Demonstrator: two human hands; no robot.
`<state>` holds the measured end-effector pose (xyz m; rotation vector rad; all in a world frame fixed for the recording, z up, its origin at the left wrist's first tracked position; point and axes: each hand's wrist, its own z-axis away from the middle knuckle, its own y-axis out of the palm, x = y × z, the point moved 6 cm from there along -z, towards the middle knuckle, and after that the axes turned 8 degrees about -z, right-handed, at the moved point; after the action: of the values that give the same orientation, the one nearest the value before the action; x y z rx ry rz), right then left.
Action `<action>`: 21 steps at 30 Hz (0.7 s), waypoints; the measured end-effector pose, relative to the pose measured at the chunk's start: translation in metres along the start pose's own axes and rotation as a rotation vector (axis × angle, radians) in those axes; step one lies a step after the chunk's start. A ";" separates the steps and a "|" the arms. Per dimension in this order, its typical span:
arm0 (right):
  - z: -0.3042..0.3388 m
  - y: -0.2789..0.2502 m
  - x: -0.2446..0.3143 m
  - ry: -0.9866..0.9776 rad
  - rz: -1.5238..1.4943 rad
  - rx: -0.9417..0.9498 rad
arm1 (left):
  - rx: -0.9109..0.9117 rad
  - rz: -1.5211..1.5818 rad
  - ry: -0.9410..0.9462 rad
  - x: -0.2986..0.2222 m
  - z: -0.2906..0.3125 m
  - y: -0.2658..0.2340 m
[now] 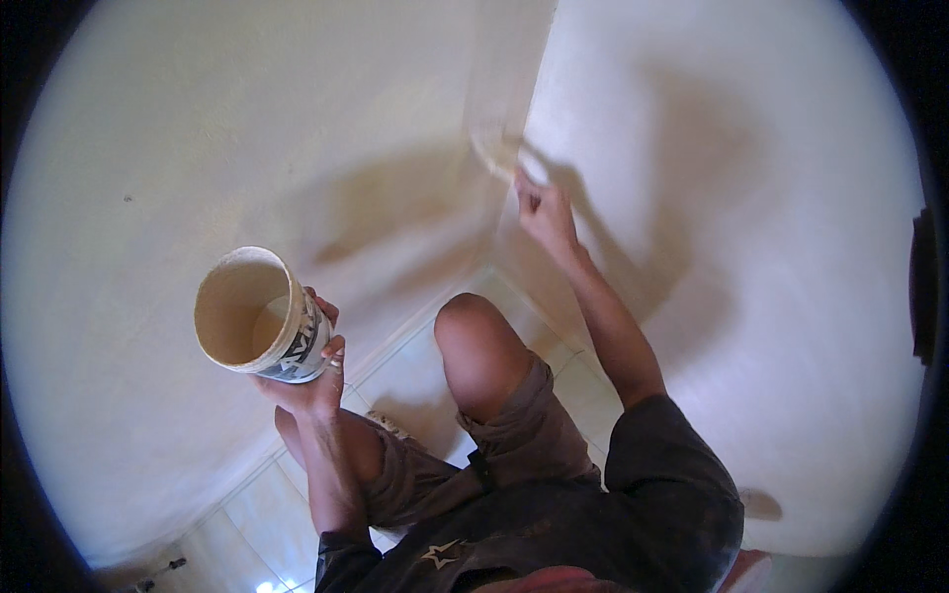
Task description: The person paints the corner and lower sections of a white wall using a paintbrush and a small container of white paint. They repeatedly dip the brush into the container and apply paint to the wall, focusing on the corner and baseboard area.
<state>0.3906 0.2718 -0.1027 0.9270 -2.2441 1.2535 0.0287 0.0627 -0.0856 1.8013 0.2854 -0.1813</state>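
My left hand is wrapped round a paint bucket, a white plastic tub with a printed dark label. The bucket is tilted so its mouth shows; pale paint coats its inner wall and some lies at the bottom. Raised to the corner where two walls meet, my right hand has its fingers closed on a paintbrush. The brush is pale and partly blurred, its head against the wall at the corner. Most of its handle is hidden by my fingers.
Cream walls rise on the left and right. Below my bent knees lies a pale tiled floor. A small dark object rests on the floor at lower left, and a dark fixture shows at the right edge.
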 end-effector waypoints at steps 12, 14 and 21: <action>0.131 0.123 -0.164 0.788 -0.599 0.472 | 0.021 -0.029 -0.008 0.004 -0.004 -0.001; 0.102 0.123 -0.155 0.801 -0.626 0.448 | 0.040 -0.023 -0.020 0.006 -0.005 -0.001; 0.009 0.006 -0.051 0.615 -0.611 0.293 | 0.068 -0.041 -0.026 0.001 -0.005 -0.004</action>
<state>0.4213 0.2844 -0.1427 1.0381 -1.2050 1.3397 0.0284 0.0684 -0.0879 1.8601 0.3008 -0.2463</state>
